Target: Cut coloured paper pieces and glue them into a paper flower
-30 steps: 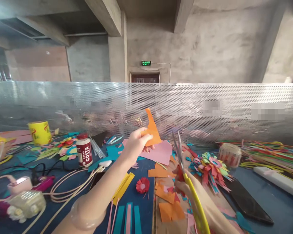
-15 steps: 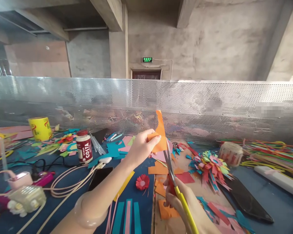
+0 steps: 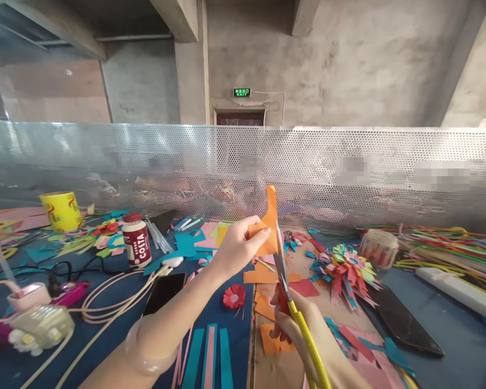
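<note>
Compared with the earlier frames, my left hand (image 3: 237, 247) has carried the orange cut-paper piece (image 3: 267, 227) lower and to the right, and the scissors with yellow handles and steel blades (image 3: 285, 289) have closed in until the blades meet the paper's right edge. Left thumb and fingers (image 3: 259, 231) pinch the paper's lower left corner; the piece stands upright in the air above the blue-covered work table (image 3: 461, 335), its narrow tongue pointing up. My right hand (image 3: 295, 329) grips the scissor handles, fingers curled through the loops; I cannot tell how far the blades are parted at the paper. Risk, as I judge it: the blade line runs just beside my pinching fingertips, so a deep closing stroke could nick them; the paper, held at one corner only, could fold or twist under the blades and tear rather than cut cleanly. Beside: a small red paper flower (image 3: 234, 296), a large multicoloured paper rosette (image 3: 346, 267), a brown Costa bottle with red cap (image 3: 136, 239), a black phone (image 3: 164, 289).
</note>
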`<state>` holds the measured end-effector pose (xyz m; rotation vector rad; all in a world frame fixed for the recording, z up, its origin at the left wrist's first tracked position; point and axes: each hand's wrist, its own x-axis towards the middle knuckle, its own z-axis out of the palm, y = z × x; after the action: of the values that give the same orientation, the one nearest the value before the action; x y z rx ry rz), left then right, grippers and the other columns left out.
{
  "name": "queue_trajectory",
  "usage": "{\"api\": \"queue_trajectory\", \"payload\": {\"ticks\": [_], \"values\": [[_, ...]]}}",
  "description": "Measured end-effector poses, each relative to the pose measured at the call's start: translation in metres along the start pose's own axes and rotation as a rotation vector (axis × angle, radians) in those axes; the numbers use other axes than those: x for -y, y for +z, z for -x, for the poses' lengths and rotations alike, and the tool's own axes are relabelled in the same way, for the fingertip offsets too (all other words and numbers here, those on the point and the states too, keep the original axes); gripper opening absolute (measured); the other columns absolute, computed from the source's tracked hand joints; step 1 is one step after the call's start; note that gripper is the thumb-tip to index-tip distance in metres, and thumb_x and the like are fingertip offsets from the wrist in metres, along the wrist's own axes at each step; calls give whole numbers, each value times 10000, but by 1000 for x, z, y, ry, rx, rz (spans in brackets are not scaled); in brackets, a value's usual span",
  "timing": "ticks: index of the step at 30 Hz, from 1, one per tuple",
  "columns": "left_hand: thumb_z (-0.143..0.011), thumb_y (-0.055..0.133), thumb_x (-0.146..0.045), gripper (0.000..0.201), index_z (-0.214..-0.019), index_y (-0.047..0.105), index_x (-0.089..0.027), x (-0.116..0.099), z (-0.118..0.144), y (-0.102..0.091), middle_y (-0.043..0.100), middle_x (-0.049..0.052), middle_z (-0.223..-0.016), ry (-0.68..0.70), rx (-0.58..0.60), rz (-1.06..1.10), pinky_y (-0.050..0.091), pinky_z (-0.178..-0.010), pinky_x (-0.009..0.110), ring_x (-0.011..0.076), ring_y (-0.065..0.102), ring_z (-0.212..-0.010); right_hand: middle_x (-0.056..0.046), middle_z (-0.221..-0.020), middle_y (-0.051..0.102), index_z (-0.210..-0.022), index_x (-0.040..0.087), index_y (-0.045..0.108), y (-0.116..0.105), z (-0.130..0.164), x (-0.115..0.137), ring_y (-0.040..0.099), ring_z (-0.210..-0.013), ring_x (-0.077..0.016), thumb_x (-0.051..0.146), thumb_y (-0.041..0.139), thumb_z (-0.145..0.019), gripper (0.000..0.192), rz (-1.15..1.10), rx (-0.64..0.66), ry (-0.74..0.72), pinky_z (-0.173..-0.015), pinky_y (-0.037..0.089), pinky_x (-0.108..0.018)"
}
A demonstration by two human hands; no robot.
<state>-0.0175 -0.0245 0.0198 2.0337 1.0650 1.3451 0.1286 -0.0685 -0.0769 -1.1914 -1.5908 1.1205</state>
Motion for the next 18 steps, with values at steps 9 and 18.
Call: {"api": "queue_trajectory", "payload": {"ticks": [9, 18], "values": [[-809, 456, -307, 269, -595, 335, -197, 1, 0, 4, 297, -64, -508, 6, 34, 46, 196, -441, 245, 82, 271, -452, 48, -534, 522, -778, 201, 407, 0, 0, -3, 523, -503, -117, 266, 417, -688, 112, -7, 24, -36, -470, 370, -210], [-809, 455, -307, 275, -591, 329, -196, 1, 0, 4, 296, -65, -517, 9, 34, 36, 212, -443, 240, 80, 269, -457, 45, -551, 532, -790, 198, 410, -2, 1, -3, 552, -537, -130, 276, 422, -688, 128, 3, 24, -42, -504, 391, -221]]}}
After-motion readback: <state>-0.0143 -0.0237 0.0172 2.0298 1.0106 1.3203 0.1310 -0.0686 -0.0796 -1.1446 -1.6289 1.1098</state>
